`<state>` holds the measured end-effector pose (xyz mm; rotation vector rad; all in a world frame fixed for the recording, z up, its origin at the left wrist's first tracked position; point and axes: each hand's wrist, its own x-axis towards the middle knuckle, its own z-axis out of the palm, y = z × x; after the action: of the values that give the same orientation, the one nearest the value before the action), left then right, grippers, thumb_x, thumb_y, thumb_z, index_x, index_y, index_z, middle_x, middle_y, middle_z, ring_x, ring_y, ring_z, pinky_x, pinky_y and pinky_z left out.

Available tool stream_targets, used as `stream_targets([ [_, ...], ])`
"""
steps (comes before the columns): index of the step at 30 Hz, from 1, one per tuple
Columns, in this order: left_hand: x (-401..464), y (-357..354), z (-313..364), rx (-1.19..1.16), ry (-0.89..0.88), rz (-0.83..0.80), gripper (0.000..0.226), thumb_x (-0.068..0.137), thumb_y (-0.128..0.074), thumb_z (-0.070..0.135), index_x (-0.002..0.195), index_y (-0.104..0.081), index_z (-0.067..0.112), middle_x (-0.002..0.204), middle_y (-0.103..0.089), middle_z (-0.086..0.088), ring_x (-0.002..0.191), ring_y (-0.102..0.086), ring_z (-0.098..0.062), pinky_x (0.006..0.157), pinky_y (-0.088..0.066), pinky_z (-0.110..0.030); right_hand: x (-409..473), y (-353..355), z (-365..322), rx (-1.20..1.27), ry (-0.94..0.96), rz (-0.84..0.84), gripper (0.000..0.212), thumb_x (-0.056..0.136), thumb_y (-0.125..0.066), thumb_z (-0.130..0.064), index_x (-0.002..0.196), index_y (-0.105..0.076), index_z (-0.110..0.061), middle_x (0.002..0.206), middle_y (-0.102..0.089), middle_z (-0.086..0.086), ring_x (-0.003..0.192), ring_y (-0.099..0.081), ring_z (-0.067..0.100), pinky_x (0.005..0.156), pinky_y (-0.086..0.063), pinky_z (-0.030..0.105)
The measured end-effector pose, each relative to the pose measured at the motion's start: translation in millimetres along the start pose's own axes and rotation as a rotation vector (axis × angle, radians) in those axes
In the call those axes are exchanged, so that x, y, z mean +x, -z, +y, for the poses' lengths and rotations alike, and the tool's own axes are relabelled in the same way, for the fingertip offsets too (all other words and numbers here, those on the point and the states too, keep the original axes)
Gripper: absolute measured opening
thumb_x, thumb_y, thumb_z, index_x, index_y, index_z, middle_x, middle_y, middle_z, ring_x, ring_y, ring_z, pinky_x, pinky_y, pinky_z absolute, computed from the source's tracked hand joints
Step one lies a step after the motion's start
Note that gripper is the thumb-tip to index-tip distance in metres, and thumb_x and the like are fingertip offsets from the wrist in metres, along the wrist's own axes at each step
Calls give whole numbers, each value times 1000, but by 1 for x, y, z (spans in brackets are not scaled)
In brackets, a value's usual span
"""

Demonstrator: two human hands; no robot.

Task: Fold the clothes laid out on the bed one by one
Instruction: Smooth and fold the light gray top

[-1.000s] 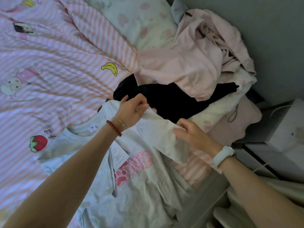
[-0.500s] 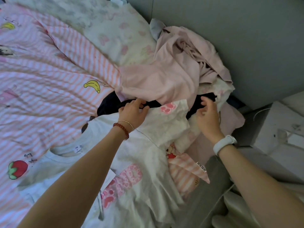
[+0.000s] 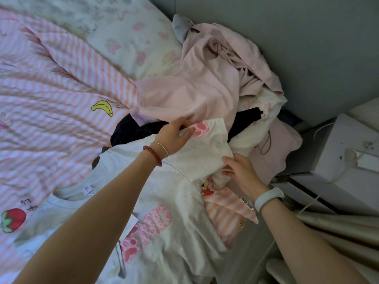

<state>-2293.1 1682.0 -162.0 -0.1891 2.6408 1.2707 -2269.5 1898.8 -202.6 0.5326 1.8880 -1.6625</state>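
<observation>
The sleeve of the white T-shirt [image 3: 168,193] is now pinched by the left hand [image 3: 174,136] at its pink-printed cuff and by the right hand [image 3: 242,173] at its lower edge, the right having been brought back from the pile since half a second ago. The sleeve has been spread toward the frame's centre, so flattening is judged underway; the shirt lies across the lower middle on the striped bed [image 3: 51,103], below the pink garment [image 3: 194,89].

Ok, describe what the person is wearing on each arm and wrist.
Both forearms are bare, with no sleeves in view. The left hand has two bracelets at its wrist: a red beaded bracelet and a thin metal chain bracelet beside it. The right hand has a pale, smooth fitness band around its wrist. No rings show on the fingers.
</observation>
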Motion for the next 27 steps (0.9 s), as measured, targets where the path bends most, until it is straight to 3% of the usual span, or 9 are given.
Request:
stream_targets([
  [3,3,3,9,-101,-21,-10,13,94,-52,17,92,-42,10,125,-59,-7,103,-59,-24,85,-43,-31,-5,11,7,25,-28,22,8,84,-61,-9,76,-59,-9,80,-61,7,73,-59,15,56,-48,19],
  [7,11,3,18,-103,-27,-93,15,94,-52,16,90,-38,12,76,-53,-4,60,-44,-11,60,-35,-27,-13,21,14,41,-59,-5,12,84,-64,-17,84,-62,-5,88,-65,10,83,-62,20,66,-51,25],
  [10,14,6,18,-169,-12,-62,12,94,-51,13,92,-40,12,84,-59,-8,53,-40,-1,48,-31,-10,-20,21,7,50,-27,-187,15,87,-61,-19,97,-67,-9,99,-71,5,94,-66,18,79,-55,28],
  [13,12,10,16,-216,9,-47,12,93,-55,14,104,-51,12,101,-63,-6,77,-56,-6,64,-41,-10,-25,17,-4,63,-40,-294,20,89,-58,-10,107,-61,-2,102,-68,9,91,-67,15,75,-54,23],
  [16,11,14,14,-119,4,-70,30,89,-62,23,114,-62,8,112,-60,4,104,-54,-7,84,-39,-14,-26,14,-10,9,-22,-253,23,88,-57,-4,106,-57,11,93,-63,14,85,-63,20,69,-53,21],
  [19,13,13,13,-75,13,-13,26,88,-62,22,106,-67,5,116,-64,-1,102,-57,-11,81,-39,-17,-28,15,-10,17,24,-115,23,88,-56,0,104,-55,17,88,-61,17,78,-58,22,61,-50,18],
  [22,14,10,18,-48,17,56,20,90,-60,18,103,-65,4,106,-67,-8,98,-60,-22,79,-41,-20,-32,19,-11,-99,100,-27,12,88,-59,-4,99,-61,1,86,-64,8,77,-60,13,63,-48,12],
  [25,13,4,25,-2,10,89,17,89,-59,16,100,-65,4,96,-68,-12,94,-60,-28,83,-44,-31,-31,26,-7,-111,76,-3,24,89,-59,-6,111,-54,-15,92,-63,6,86,-61,15,74,-49,20],
  [27,12,1,30,54,-5,97,18,90,-58,17,103,-65,7,97,-68,-11,96,-59,-30,88,-44,-38,-33,27,-6,-174,99,0,17,91,-56,-9,106,-58,-17,89,-63,1,83,-60,9,70,-47,15],
])
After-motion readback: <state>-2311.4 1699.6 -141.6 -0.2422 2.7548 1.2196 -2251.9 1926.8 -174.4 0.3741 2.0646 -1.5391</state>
